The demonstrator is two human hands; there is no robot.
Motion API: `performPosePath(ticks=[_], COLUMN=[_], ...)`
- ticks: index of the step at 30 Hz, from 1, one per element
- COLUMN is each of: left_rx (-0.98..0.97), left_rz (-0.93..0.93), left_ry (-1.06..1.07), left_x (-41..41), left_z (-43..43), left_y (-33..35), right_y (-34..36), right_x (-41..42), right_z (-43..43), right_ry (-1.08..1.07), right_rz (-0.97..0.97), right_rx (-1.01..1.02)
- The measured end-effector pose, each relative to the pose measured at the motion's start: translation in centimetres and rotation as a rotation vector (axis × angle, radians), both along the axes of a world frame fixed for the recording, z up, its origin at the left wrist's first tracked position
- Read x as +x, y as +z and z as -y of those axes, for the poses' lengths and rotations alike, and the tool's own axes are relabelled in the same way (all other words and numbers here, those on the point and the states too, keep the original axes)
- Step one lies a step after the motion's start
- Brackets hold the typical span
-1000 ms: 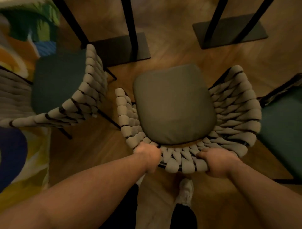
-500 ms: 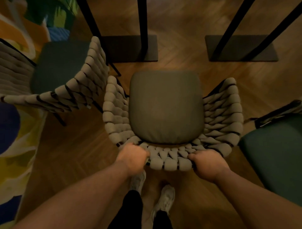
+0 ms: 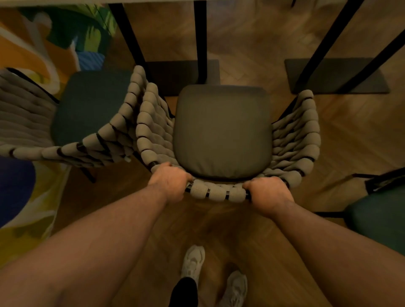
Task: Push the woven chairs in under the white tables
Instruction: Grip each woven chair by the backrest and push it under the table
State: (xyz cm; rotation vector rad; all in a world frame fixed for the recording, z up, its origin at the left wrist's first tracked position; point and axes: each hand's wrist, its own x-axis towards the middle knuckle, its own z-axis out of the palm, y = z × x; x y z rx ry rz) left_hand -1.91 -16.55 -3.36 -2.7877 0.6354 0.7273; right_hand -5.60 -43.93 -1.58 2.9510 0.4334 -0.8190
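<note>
Centrally, chair (image 3: 217,194): woven rope back and arms, grey cushion (image 3: 222,131), seat front pointing to the top of the frame. It stands on the floor (image 3: 241,225) short of the table (image 3: 164,1), which shows only as a thin pale strip along the top edge. The cushion's front meets the dark base plate (image 3: 182,72) in the picture, so the chair looks partly in, not home.

Left hand (image 3: 169,183): clenched round the back rail at its left corner, knuckles up.

Right hand (image 3: 268,192): grasping the same rail at the right corner. The grip is wide and level, probably so the push runs straight and the chair does not swing.

Table legs (image 3: 199,41): black and slanted, rising from the plate. One ends just above the cushion's front, left of its middle, so the seat may meet it.

Second chair (image 3: 92,144): left of frame, green seat, angled. Its woven arm lies against or just beside the held chair's left arm; cannot tell which. A likely snag.

Third chair (image 3: 381,214): lower right, green seat, mostly cut off, apart.

Rug (image 3: 28,197): bright, along the left edge.

Shoes (image 3: 192,260): pale, bottom centre, behind the chair.
</note>
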Motion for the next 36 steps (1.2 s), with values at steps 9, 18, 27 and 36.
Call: performPosePath(ticks=[9, 18, 27, 36], left_rx=[-0.021, -0.01, 0.096, -0.202], left_rz=[-0.025, 0.007, -0.051, -0.182], left_ry=[0.016, 0.017, 0.051, -0.007], left_x=[6.1, 9.1, 9.0, 8.1], left_z=[-1.2, -1.0, -0.2, 2.7], left_y=[0.2, 0.0, 0.1, 3.7], right_y=[-0.2, -0.9, -2.0, 3.7], right_x=[6.3, 9.1, 5.8, -2.6], right_z=[-1.5, -1.7, -0.5, 6.3], right_ry=[-0.03, -0.111, -0.25, -0.459], right_rz=[0.026, 0.046, 0.158, 0.019], right_rx=[-0.052, -0.059, 0.094, 0.134])
